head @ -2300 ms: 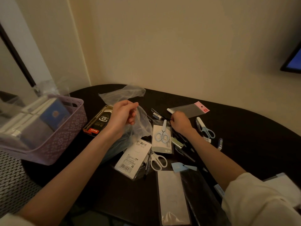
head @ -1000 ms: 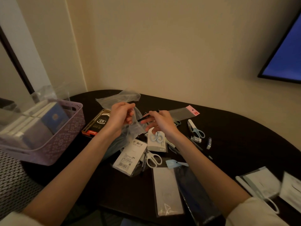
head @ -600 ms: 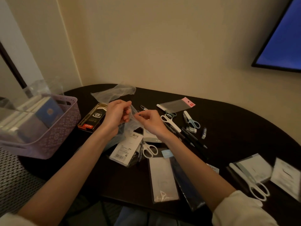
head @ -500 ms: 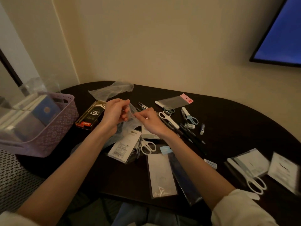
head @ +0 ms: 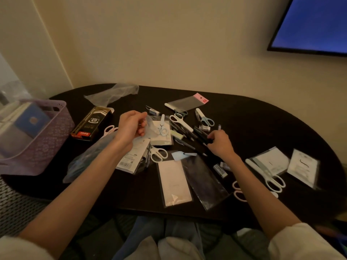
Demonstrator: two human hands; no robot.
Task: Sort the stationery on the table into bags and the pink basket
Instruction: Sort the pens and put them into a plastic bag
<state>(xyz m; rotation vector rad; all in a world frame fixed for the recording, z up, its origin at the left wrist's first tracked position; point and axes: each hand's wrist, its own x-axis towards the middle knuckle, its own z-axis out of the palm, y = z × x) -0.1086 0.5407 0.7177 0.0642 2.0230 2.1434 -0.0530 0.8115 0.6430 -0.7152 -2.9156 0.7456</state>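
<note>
Pink basket (head: 43,145) at the worktop's (head: 262,128) left edge, packed upright with notebooks or packs, one with a blue cover (head: 32,121). Clear bag (head: 88,158) held up at its mouth by the left hand (head: 129,128), fingers pinching the film, the rest trailing down toward the worktop's near edge with dim contents impossible to make out. Second empty bag (head: 114,92) lying crumpled at the far edge. Flat sleeve with pink header (head: 187,102) lying beyond the pile, apparently empty. Against the frame half a second ago: right hand (head: 219,143) gone from the bag mouth and now down on the cluster of dark pens (head: 199,136), fingers curled on one of them; left hand unchanged on the bag. Counted: two loose bags, one basket, one black pen box (head: 92,122), one carded pair of small scissors (head: 162,131), roughly seven loose scissors spread from the box across to the right, two white packets (head: 302,167) far right, two long flat sleeves (head: 174,182) near the front edge.
</note>
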